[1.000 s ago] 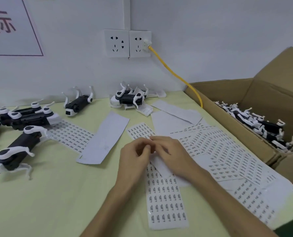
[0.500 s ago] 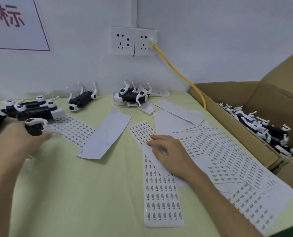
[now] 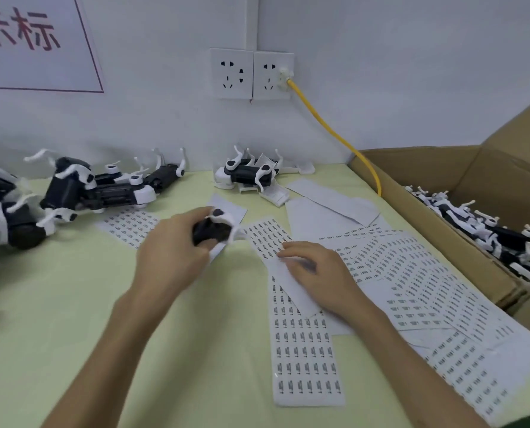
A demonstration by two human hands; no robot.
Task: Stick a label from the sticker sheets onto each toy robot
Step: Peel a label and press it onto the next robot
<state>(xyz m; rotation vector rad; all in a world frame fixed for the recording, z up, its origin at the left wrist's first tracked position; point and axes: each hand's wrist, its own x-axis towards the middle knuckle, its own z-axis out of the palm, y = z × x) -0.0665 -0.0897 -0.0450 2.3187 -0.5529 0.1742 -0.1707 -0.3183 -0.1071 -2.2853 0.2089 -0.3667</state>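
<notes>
My left hand (image 3: 171, 245) grips a black and white toy robot (image 3: 214, 228), held just above the table left of the sticker sheets. My right hand (image 3: 313, 270) rests on the sticker sheets (image 3: 304, 350), its fingertips curled at the edge of a sheet; whether a label sits on a fingertip cannot be told. More toy robots (image 3: 103, 189) lie at the left against the wall, and another toy robot (image 3: 248, 174) lies at the back centre.
An open cardboard box (image 3: 443, 217) at the right holds several more toy robots (image 3: 489, 233). A yellow cable (image 3: 334, 134) runs from the wall socket (image 3: 251, 74) down behind the box. Blank backing sheets (image 3: 328, 205) lie at the back of the pale green table (image 3: 72, 319).
My left hand went left to the robots, took one and has brought it back toward the sheets. My right hand stayed on the sticker sheets.
</notes>
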